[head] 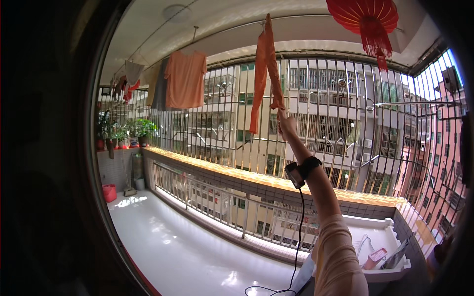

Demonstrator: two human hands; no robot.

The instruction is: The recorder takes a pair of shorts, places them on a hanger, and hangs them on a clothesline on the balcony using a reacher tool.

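My right hand [286, 125] is raised in the middle of the view. Its fingers are closed around the lower end of one leg of a pair of orange trousers [260, 70]. The trousers hang from a metal clothes pole [237, 26] under the ceiling, and their other leg dangles loose to the left. A black strap with a small device [295, 175] circles my right wrist, and a cable [301, 222] runs down from it. My left hand is out of view. Further left hangs an orange T-shirt [186, 79], in front of a grey garment [160, 87].
A red lantern [370, 22] with a tassel hangs at upper right. Metal window bars [322, 111] stand behind a tiled ledge [237, 174]. At lower right, a white basin [392, 236] holds a pink container [374, 258]. A red bucket [109, 193] and potted plants [145, 127] are at far left.
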